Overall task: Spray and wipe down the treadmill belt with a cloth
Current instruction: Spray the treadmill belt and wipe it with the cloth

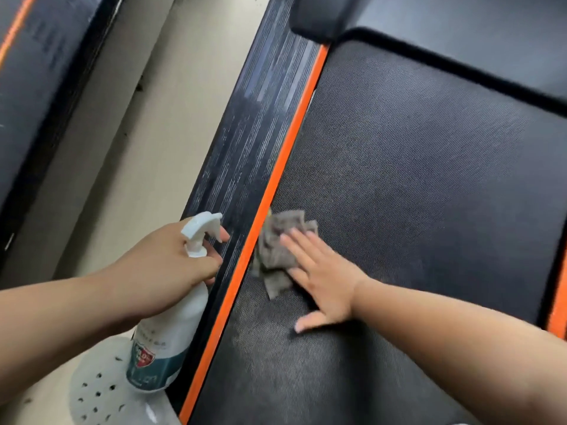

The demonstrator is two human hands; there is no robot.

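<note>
Wiping step in hand. Your right hand (319, 277), fingers spread flat, presses the grey cloth (277, 250) onto the treadmill belt (414, 179), against the orange strip (276, 179) at its 9 o'clock. Your left hand (171, 262) grips the spray bottle (175, 326). Next, judged: sweep toward 2 o'clock.

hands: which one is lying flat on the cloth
The right hand: it presses flat on the grey cloth, on the treadmill belt beside the orange stripe. The left hand instead grips the white spray bottle at its neck.
</note>
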